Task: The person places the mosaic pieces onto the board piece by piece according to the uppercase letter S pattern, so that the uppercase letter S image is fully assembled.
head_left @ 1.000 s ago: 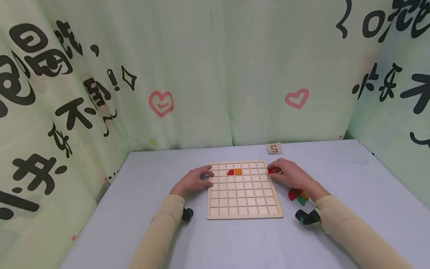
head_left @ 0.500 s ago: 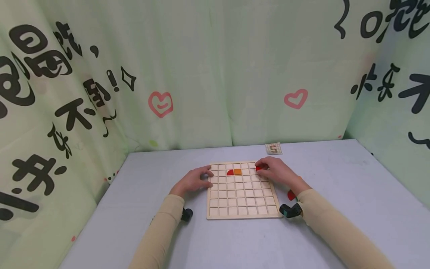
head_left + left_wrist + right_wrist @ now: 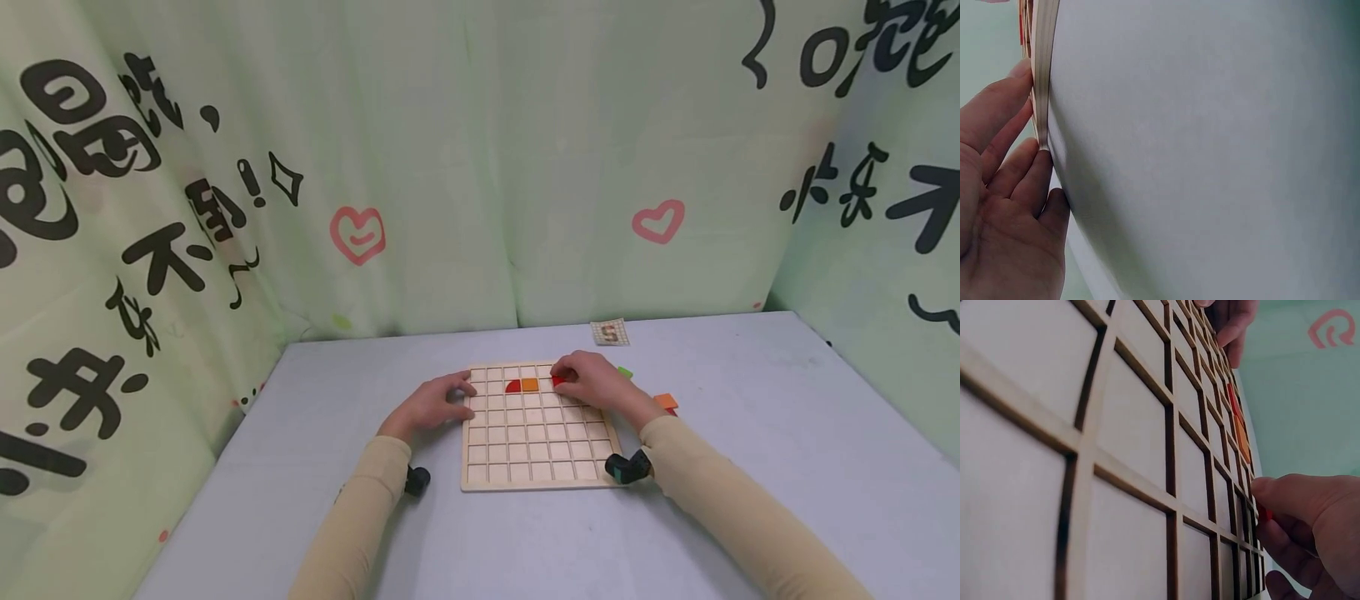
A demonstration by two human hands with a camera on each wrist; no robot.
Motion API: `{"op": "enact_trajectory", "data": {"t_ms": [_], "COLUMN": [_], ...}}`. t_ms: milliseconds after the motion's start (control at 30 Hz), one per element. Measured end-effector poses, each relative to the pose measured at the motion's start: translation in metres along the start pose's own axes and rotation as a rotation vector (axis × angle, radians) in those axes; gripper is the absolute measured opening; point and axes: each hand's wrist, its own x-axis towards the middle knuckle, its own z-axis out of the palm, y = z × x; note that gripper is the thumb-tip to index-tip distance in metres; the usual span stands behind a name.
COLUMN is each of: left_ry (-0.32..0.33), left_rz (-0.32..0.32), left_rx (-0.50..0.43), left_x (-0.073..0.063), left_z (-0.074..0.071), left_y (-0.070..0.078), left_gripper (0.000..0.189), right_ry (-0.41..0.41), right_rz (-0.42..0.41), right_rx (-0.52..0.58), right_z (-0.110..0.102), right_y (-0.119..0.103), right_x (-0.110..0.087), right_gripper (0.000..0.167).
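Many black characters (image 3: 161,260), 10 o'clock of the wooden grid board (image 3: 534,433): brush-style, slanted by curtain folds, some cut off at frame edge; can't read reliably.
Pink heart (image 3: 363,239), 10–11 o'clock: smile drawn inside.
Left hand (image 3: 429,406), 9–10 o'clock: thumb spread from fingers, tips touching board's left rim.
Board: flat on table, square cells.
Red quarter-circle (image 3: 513,387), 11 o'clock of board centre: seated in a cell.
Orange square (image 3: 529,384), quarter-circle's 3 o'clock: next cell over.
Held red piece (image 3: 558,380), 12–1 o'clock: over upper board; shape mostly hidden by fingers.
Right hand (image 3: 591,381), 1–2 o'clock: thumb and fingertips pinch held red piece.
Card (image 3: 610,332), 1 o'clock: gridded, dark print too small to make out.
Green piece (image 3: 625,372), 2 o'clock, and loose orange piece (image 3: 666,401), 3 o'clock: partly behind right hand and wrist; red sliver (image 3: 672,411) beside the orange.
Right-side characters (image 3: 937,226), 2 o'clock: black, cut off.
Table (image 3: 517,542): pale, plain top.
Room: pale green curtain (image 3: 450,167) on three sides.
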Motion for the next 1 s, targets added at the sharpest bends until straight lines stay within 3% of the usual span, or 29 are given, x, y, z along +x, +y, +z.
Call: {"op": "enact_trajectory", "data": {"t_ms": [467, 1000], "left_ry": [0.000, -0.005], "left_rz": [-0.007, -0.005], "left_rx": [0.008, 0.000], "left_x": [-0.001, -0.002], "left_z": [0.000, 0.000], "left_y": [0.001, 0.001], "left_gripper": [0.029, 0.031], "right_ry": [-0.010, -0.013], "right_rz": [-0.020, 0.025], "right_rx": [-0.034, -0.024], "right_z": [0.008, 0.011], "right_y": [-0.004, -0.007], "right_x": [0.008, 0.012], "right_gripper": [0.025, 0.023]}}
